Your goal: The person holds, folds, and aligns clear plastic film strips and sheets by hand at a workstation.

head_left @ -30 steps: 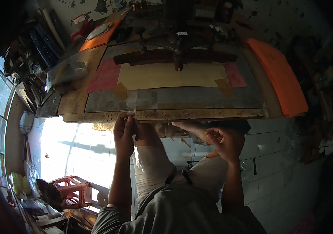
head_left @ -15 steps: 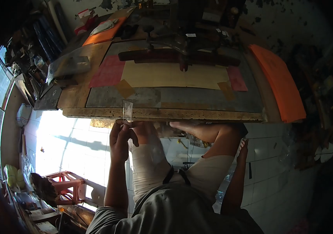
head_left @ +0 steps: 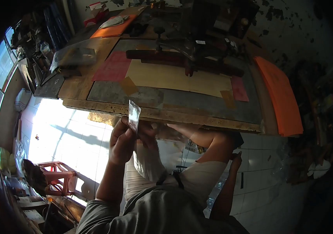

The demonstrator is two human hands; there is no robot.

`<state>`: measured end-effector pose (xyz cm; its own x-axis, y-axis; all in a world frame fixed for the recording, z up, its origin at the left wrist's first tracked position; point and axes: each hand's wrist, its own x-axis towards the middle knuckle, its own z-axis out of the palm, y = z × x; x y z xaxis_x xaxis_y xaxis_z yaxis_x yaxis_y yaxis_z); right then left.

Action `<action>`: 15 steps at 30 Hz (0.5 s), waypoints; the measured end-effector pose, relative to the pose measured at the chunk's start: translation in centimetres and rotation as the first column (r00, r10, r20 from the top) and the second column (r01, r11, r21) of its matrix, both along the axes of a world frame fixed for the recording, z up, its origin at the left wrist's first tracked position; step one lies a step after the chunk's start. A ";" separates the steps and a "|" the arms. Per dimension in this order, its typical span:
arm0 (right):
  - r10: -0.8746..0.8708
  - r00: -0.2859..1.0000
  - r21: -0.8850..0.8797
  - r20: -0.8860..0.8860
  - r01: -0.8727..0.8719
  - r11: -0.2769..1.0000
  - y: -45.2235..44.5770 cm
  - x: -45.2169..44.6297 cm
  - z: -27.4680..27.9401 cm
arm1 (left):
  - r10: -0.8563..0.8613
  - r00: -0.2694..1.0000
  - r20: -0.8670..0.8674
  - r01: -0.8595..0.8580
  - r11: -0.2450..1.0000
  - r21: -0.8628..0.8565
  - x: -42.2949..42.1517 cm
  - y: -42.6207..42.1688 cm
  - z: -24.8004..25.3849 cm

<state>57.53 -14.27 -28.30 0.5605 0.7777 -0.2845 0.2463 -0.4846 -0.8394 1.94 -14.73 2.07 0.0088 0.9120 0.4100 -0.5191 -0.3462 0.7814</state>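
My left hand point(head_left: 121, 141) pinches a narrow piece of clear plastic point(head_left: 134, 115) between thumb and fingers. The plastic stands upright just in front of the table's near edge and catches the light. Its lower part runs down past my fingers. Down by my right knee is my right hand point(head_left: 235, 160), small and dim, its fingers loosely stretched with nothing visible in them. On the table, a pale yellow sheet point(head_left: 174, 77) lies between a pink sheet point(head_left: 112, 67) and a smaller pink piece point(head_left: 239, 89). A dark metal press-like frame point(head_left: 186, 58) hangs over these sheets.
The wooden table edge point(head_left: 166, 117) crosses before my knees. Orange sheets point(head_left: 281, 97) lie at its right, and a clear plastic bag point(head_left: 73, 57) at its left. A red plastic stool point(head_left: 59, 178) stands on the tiled floor at the lower left.
The view has tilted and shifted. My left hand has raised the clear plastic slightly and turned it, so it shines more. My right hand has moved slightly down and left in view.
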 end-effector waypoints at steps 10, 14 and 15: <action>0.805 0.444 0.758 -0.394 -0.337 0.558 -1.2 -21.2 23.7 | 0.144 0.982 -0.125 -0.184 0.882 -0.433 3.8 1.8 -3.2; 0.695 0.628 0.588 -0.351 -0.430 0.685 0.1 -20.7 21.6 | 0.125 0.928 -0.352 -0.287 0.842 -0.458 2.7 0.4 -6.7; 0.654 0.658 0.572 -0.373 -0.392 0.720 0.1 -21.4 21.8 | 0.121 0.917 -0.381 -0.306 0.825 -0.475 2.4 0.1 -6.9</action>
